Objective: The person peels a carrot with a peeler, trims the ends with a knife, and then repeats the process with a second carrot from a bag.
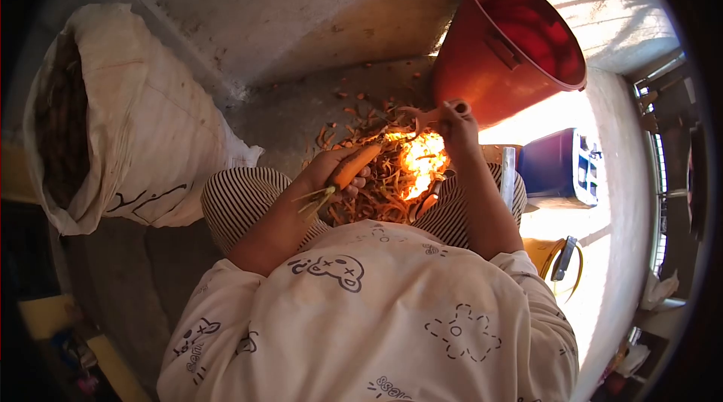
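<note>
In the head view, an orange carrot (352, 166) with a short green stem end lies in my left hand (328, 168), whose fingers are wrapped round it. The carrot slants, its stem end toward my body. My right hand (459, 133) is closed on the handle of a reddish peeler (423, 117), up and to the right of the carrot and apart from it. Below both hands, between my knees, a heap of orange peelings (380, 183) covers the floor, partly in bright sunlight.
A large red bucket (482, 63) leans at the upper right. At the left, an open white sack (151, 116) holds dark, long things. A blue crate (550, 165) sits at the right by the wall. Loose peelings lie near the back wall (324, 25).
</note>
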### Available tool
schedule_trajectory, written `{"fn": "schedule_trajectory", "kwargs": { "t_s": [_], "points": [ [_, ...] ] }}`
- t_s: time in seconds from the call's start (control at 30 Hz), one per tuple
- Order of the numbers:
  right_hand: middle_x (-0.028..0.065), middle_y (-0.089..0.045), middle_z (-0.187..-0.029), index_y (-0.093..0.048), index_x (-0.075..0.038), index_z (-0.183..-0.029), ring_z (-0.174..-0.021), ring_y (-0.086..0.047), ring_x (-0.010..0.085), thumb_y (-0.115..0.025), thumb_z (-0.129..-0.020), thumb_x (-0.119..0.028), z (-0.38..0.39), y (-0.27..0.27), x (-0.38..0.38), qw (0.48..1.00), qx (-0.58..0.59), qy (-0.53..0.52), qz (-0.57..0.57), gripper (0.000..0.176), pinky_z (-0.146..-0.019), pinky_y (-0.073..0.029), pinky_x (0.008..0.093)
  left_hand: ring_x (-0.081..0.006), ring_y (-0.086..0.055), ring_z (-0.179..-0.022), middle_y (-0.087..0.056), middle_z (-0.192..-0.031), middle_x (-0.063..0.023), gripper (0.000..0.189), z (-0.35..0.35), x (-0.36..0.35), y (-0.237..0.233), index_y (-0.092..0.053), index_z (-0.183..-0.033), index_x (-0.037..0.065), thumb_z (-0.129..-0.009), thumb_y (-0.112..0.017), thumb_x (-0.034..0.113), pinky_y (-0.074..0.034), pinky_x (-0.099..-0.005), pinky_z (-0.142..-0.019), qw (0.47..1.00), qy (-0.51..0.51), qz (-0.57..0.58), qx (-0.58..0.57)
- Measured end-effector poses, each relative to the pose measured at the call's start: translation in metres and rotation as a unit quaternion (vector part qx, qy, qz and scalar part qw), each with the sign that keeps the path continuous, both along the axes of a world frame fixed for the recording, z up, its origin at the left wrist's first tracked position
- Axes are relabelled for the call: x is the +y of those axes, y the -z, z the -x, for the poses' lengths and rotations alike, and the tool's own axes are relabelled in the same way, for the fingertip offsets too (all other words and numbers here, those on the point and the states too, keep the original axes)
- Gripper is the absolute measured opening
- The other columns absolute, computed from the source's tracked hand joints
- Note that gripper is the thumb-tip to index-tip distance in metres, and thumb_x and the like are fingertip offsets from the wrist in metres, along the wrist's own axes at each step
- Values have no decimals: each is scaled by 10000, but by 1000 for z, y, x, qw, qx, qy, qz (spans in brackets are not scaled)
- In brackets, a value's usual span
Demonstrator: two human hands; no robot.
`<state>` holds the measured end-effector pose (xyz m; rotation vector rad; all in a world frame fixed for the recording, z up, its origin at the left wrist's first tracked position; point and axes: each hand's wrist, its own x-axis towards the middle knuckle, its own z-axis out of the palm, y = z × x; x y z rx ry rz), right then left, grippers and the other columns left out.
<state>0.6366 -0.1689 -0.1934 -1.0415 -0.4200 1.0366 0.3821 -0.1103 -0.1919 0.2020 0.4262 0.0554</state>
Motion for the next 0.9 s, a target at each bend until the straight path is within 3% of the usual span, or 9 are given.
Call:
{"fn": "schedule_trajectory", "kwargs": {
  "t_s": [0.17, 0.3, 0.4, 0.5, 0.6, 0.7, 0.8, 0.87, 0.9],
  "points": [
    [23, -499, -690, -489, -72, -833, -480, -454, 93, -532, -780, -74, 35, -8, 1, 978, 124, -164, -32, 68, -419, -415, 204, -120, -450, -533, -481, -729, -79, 320, -3, -1, 0, -401, -1067, 39, -875, -331, 285, -407, -211, -419, 1000, 9, -24, 1],
    [56, -509, -719, -477, -56, -817, -520, -482, 120, -525, -783, -72, -6, 22, 4, 992, -49, 13, 113, 61, -447, -430, 219, -117, -437, -528, -470, -718, -70, 322, 1, -3, -4, -382, -1077, 50, -871, -341, 293, -402, -212, -427, 998, 8, -54, -29],
    [50, -506, -731, -468, -60, -805, -523, -475, 113, -520, -783, -65, -13, 22, -3, 997, 77, 16, 14, 57, -437, -416, 223, -115, -427, -524, -458, -706, -66, 343, -1, -6, -9, -353, -1104, 48, -862, -363, 291, -396, -206, -424, 999, -28, -28, 9],
    [40, -492, -715, -473, -63, -826, -472, -430, 94, -532, -770, -65, 35, -23, -2, 995, 87, -45, -14, 81, -405, -380, 219, -130, -456, -538, -480, -729, -85, 341, -8, -10, -11, -399, -1065, 29, -847, -400, 292, -416, -221, -438, 999, -35, 4, 13],
    [36, -490, -697, -474, -57, -829, -440, -412, 88, -561, -752, -72, 71, -41, -7, 975, 94, -192, -53, 117, -390, -376, 223, -154, -492, -561, -505, -768, -106, 321, -9, -8, -1, -457, -1007, 16, -830, -433, 283, -427, -241, -454, 994, -23, -101, 25],
    [40, -495, -667, -482, -46, -823, -439, -416, 92, -568, -748, -70, 87, -48, -5, 963, 95, -252, -31, 117, -391, -372, 218, -173, -518, -577, -524, -803, -119, 297, -1, -14, 2, -495, -946, 10, -821, -447, 275, -416, -247, -454, 948, -41, -316, -11],
    [46, -502, -660, -481, -40, -817, -467, -456, 106, -556, -750, -64, 81, -37, 0, 962, 87, -256, -24, 104, -399, -386, 222, -153, -499, -585, -504, -777, -99, 289, -2, -18, -5, -490, -959, 9, -829, -435, 261, -405, -233, -457, 991, -62, -104, 48],
    [50, -506, -684, -478, -40, -817, -489, -477, 110, -550, -750, -64, 65, -23, 2, 966, 98, -241, -9, 101, -403, -395, 225, -139, -479, -600, -482, -768, -84, 291, -5, -14, 1, -465, -988, 13, -839, -419, 258, -414, -232, -476, 999, -39, -31, -1],
    [67, -517, -735, -475, -38, -829, -524, -504, 123, -538, -748, -52, 52, -9, 7, 988, 69, -137, -10, 103, -415, -412, 221, -132, -469, -607, -471, -764, -76, 293, -7, -11, 3, -453, -1003, 14, -845, -412, 257, -418, -231, -486, 999, -29, 4, -26]
  ]
}}
